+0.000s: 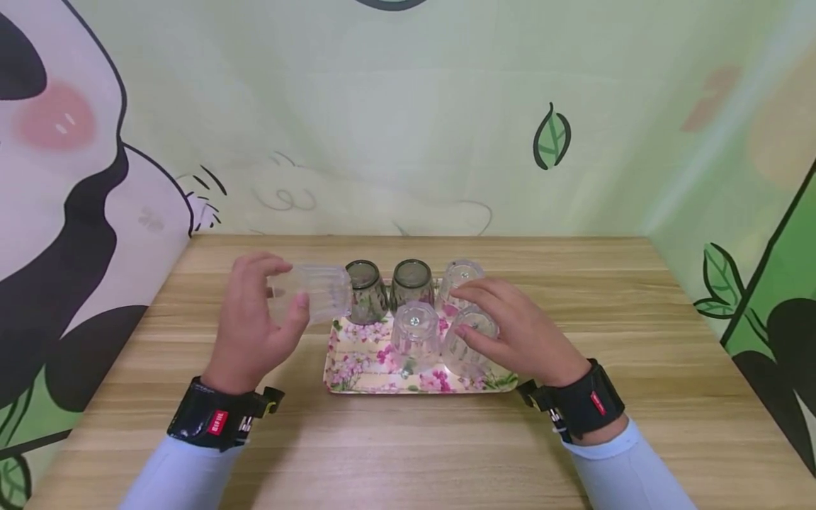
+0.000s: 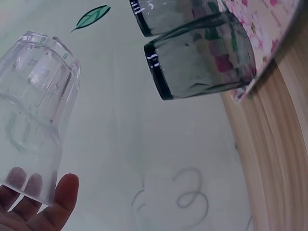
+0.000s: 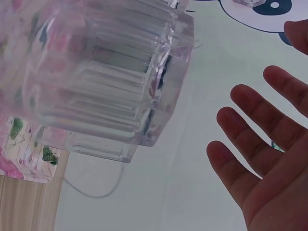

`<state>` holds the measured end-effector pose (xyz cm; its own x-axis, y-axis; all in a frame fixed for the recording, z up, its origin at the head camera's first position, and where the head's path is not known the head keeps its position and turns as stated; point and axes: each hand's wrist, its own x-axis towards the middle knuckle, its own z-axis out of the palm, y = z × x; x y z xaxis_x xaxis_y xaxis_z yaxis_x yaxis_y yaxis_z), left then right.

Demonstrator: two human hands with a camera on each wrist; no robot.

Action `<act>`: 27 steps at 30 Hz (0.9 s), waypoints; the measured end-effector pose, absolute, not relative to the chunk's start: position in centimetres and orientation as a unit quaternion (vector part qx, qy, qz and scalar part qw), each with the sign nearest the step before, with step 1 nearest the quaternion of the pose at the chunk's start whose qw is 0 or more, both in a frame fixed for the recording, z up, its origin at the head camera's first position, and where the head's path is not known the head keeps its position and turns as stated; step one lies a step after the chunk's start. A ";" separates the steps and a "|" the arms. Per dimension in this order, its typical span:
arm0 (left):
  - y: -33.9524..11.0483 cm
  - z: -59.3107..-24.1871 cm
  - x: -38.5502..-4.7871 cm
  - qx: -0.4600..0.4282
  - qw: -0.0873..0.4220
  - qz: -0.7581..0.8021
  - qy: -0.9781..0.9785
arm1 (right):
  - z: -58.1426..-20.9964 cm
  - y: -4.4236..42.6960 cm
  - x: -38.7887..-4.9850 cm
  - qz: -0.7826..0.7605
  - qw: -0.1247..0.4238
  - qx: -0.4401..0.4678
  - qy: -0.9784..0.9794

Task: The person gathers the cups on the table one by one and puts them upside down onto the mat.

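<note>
My left hand (image 1: 258,319) holds a clear ribbed glass (image 1: 326,292) near its mouth, tipped on its side with the base pointing right, off the tray's left edge. In the left wrist view, fingertips show around the rim of this glass (image 2: 41,91). A floral tray (image 1: 366,372) carries upside-down glasses: a smoky one (image 1: 368,287) at back left, another smoky one (image 1: 411,280) beside it, and several clear ones. Over the right-front clear glass (image 1: 462,354) hovers my right hand (image 1: 523,329). The right wrist view shows its fingers (image 3: 262,120) spread, apart from a clear glass (image 3: 96,86).
The tray lies on a wood-grain table (image 1: 395,453). Behind the table hangs a pale green printed backdrop (image 1: 408,142) with a panda and leaves. The remaining clear glasses stand at back right (image 1: 460,280) and front middle (image 1: 414,329).
</note>
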<state>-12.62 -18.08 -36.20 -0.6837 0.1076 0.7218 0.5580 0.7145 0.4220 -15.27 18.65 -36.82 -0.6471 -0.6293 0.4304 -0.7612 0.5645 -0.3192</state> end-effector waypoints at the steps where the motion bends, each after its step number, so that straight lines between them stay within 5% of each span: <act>1: -17.9 -36.2 -12.6 -0.198 0.346 -0.325 -0.858 | -36.8 18.7 -15.2 0.245 0.136 0.398 -0.874; 27: -13.9 -35.7 -11.7 -0.249 0.320 -0.372 -0.835 | -36.5 18.6 -15.0 0.239 0.144 0.406 -0.870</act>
